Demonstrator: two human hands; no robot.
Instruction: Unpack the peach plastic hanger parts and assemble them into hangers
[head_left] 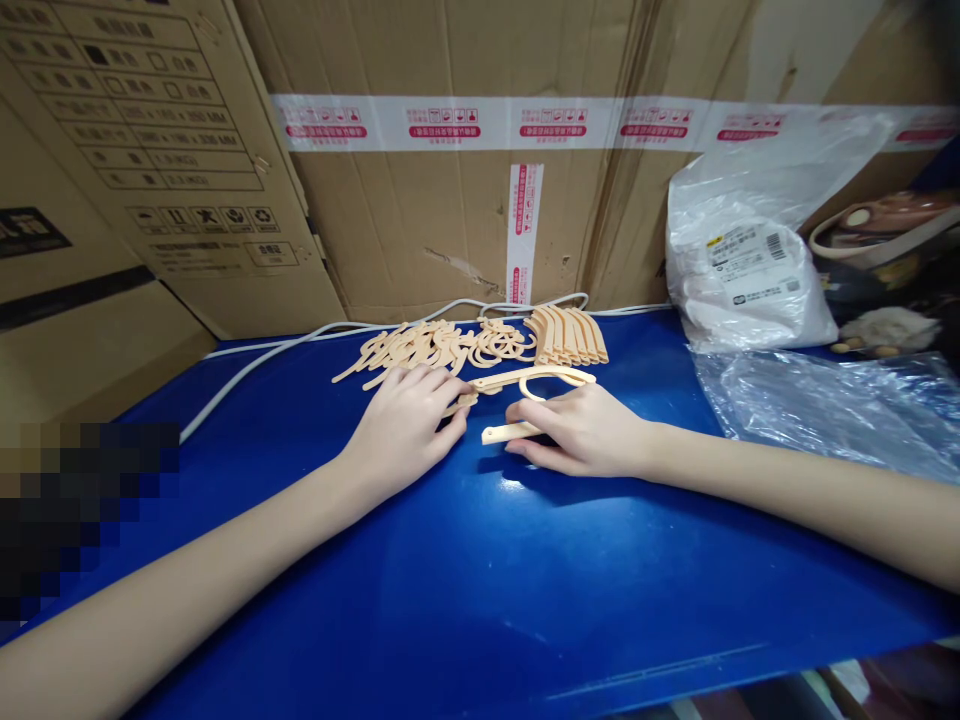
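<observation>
Lying loose, beige parts point(429, 345) are left beside a row point(570, 340) already aligned; a strip point(501, 433) is held by the right hand point(592, 430), a small piece point(466, 401) by the left hand point(409, 420).

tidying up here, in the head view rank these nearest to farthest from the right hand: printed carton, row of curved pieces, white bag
1. Row of curved pieces: just beyond the right hand
2. White bag: back right
3. Printed carton: back left
</observation>
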